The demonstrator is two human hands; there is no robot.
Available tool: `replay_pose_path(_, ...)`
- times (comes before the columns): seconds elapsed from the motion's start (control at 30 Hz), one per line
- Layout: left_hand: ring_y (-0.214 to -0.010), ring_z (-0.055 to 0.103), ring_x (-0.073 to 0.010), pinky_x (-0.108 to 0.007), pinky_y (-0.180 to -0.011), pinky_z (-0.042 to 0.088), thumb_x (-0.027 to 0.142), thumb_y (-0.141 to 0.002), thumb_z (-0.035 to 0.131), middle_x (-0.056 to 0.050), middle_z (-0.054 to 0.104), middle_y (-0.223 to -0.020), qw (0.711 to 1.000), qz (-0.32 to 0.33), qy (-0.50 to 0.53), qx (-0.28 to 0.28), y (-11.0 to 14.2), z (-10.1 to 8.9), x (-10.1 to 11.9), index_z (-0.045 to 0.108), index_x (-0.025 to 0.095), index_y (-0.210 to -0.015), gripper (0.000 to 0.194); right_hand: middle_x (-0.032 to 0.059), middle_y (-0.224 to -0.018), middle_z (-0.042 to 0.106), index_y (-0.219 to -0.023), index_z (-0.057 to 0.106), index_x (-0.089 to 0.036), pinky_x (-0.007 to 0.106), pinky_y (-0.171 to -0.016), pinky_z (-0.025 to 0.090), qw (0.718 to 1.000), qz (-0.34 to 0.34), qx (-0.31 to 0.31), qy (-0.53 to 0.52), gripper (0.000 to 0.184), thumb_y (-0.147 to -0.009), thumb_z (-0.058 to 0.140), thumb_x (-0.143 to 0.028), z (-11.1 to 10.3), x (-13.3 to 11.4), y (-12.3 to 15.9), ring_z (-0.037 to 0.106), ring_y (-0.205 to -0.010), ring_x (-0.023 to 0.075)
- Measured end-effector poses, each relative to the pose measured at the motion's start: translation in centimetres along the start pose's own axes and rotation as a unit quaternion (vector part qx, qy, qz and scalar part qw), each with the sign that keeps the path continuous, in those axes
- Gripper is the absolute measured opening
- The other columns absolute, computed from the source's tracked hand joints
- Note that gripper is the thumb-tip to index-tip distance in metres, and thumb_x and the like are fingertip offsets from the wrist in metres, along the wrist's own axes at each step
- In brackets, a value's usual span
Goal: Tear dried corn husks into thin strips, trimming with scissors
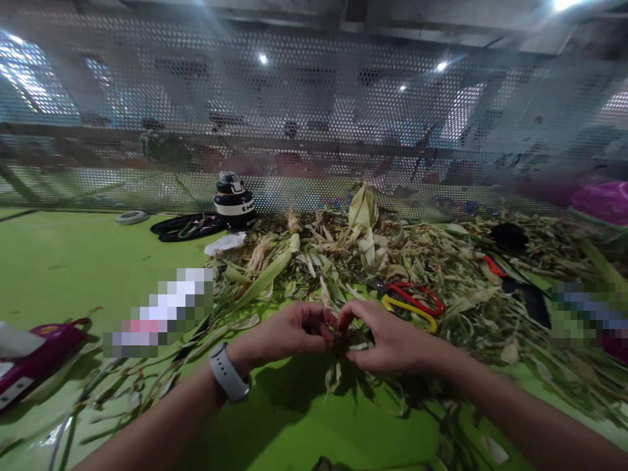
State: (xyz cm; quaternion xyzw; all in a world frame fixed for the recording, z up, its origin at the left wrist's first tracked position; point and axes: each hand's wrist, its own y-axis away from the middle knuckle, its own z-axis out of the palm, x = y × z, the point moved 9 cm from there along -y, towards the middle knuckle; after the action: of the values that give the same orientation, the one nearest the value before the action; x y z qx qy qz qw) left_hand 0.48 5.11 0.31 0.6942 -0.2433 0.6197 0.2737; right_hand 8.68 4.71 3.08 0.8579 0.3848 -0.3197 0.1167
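Over the front of the green table, my left hand point(284, 337), a pale watch strap on its wrist, is closed in a pinch. Facing it, my right hand point(385, 340) curls with thumb and fingers around the same small bunch of dried leaf strips point(334, 374), whose ends hang below the fingers. The fingertips partly hide where the strips are gripped. Just beyond my right hand lie scissors point(417, 302) with red and yellow handles. Behind both hands spreads a heap of dried leaves and husks point(318, 242), with a long pale green leaf point(267, 278) on its left side.
A black and white bottle point(234, 208) stands at the back left, near crumpled white tissue point(226, 243) and a black coiled item point(186, 227). A roll of tape point(132, 217) lies farther left. A magenta power strip point(59, 340) is at the left edge. Perforated metal panel point(314, 118) closes the back.
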Motion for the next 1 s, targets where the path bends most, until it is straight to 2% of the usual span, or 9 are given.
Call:
replay_pose_path(0.13,-0.073,0.060,-0.0136,-0.025,-0.070,0.046,0.008,-0.068,0.055,-0.001,0.067,-0.080,0.985,0.038,-0.161,0.044,0.4,-0.3,1.2,0.064,0.016,-0.087,0.023,0.0038,-0.093,0.058,-0.093,0.052,-0.017,0.027,-0.077,0.040,1.000,-0.004,0.000,-0.003,0.028,-0.067,0.060,-0.014,0.2,0.3,-0.2,0.052,-0.086,0.0169)
replay_pose_path(0.33,-0.070,0.061,-0.0134,-0.023,-0.066,0.044,0.009,-0.071,0.053,0.000,0.069,-0.078,0.925,0.106,-0.343,0.124,1.0,0.2,2.9,0.067,0.021,-0.085,0.023,0.0017,-0.084,0.059,-0.087,0.053,-0.017,0.025,-0.071,0.041,1.000,0.010,-0.004,-0.026,0.023,-0.065,0.053,-0.009,0.4,1.0,-0.5,0.053,-0.077,0.0150)
replay_pose_path(0.43,-0.070,0.061,-0.0145,-0.024,-0.066,0.043,0.010,-0.073,0.055,0.000,0.070,-0.078,0.890,0.148,-0.397,0.168,1.3,0.4,3.6,0.067,0.022,-0.087,0.021,0.0010,-0.083,0.060,-0.084,0.055,-0.017,0.024,-0.070,0.041,0.999,0.022,0.006,-0.035,0.021,-0.066,0.051,-0.008,0.3,1.5,-0.6,0.054,-0.076,0.0145)
replay_pose_path(0.57,-0.069,0.061,-0.0147,-0.025,-0.065,0.043,0.015,-0.075,0.059,-0.001,0.070,-0.075,0.853,0.209,-0.410,0.247,1.9,0.0,4.1,0.067,0.021,-0.085,0.015,0.0018,-0.081,0.059,-0.082,0.056,-0.016,0.025,-0.070,0.042,0.994,0.063,0.072,-0.051,0.016,-0.068,0.052,-0.010,-0.6,2.6,-0.8,0.054,-0.076,0.0147)
replay_pose_path(0.63,-0.069,0.061,-0.0144,-0.026,-0.065,0.044,0.017,-0.076,0.060,-0.001,0.070,-0.074,0.847,0.225,-0.398,0.271,2.1,-0.2,4.0,0.067,0.021,-0.086,0.013,0.0030,-0.084,0.059,-0.083,0.058,-0.016,0.027,-0.073,0.043,0.991,0.072,0.102,-0.056,0.016,-0.069,0.053,-0.011,-1.1,3.0,-0.8,0.054,-0.079,0.0156)
replay_pose_path(0.7,-0.069,0.062,-0.0145,-0.027,-0.066,0.044,0.018,-0.076,0.061,-0.001,0.070,-0.076,0.848,0.235,-0.381,0.286,2.2,-0.5,4.0,0.067,0.021,-0.087,0.013,0.0047,-0.091,0.059,-0.086,0.060,-0.016,0.030,-0.080,0.042,0.991,0.058,0.103,-0.059,0.020,-0.068,0.054,-0.009,-1.2,3.0,-0.9,0.054,-0.086,0.0169)
replay_pose_path(0.77,-0.070,0.062,-0.0149,-0.028,-0.067,0.045,0.018,-0.076,0.062,-0.001,0.071,-0.078,0.849,0.238,-0.366,0.298,2.2,-0.7,4.0,0.067,0.021,-0.086,0.012,0.0056,-0.099,0.058,-0.091,0.063,-0.016,0.031,-0.088,0.039,0.993,0.042,0.077,-0.079,0.025,-0.068,0.054,-0.009,-0.8,2.8,-1.0,0.053,-0.094,0.0181)
replay_pose_path(0.87,-0.072,0.061,-0.0158,-0.030,-0.068,0.045,0.019,-0.076,0.062,-0.002,0.071,-0.079,0.857,0.227,-0.346,0.307,2.2,-1.0,3.9,0.067,0.021,-0.086,0.012,0.0046,-0.107,0.058,-0.099,0.063,-0.018,0.032,-0.091,0.038,0.986,0.063,0.038,-0.150,0.029,-0.070,0.057,-0.015,0.0,3.2,-1.0,0.053,-0.099,0.0188)
replay_pose_path(1.0,-0.073,0.061,-0.0168,-0.031,-0.068,0.046,0.024,-0.076,0.062,-0.003,0.070,-0.079,0.870,0.204,-0.321,0.314,2.2,-1.3,3.6,0.067,0.022,-0.087,0.012,0.0012,-0.097,0.062,-0.096,0.063,-0.018,0.030,-0.085,0.042,0.966,0.109,0.012,-0.235,0.023,-0.075,0.056,-0.022,1.0,3.9,-0.9,0.056,-0.092,0.0168)
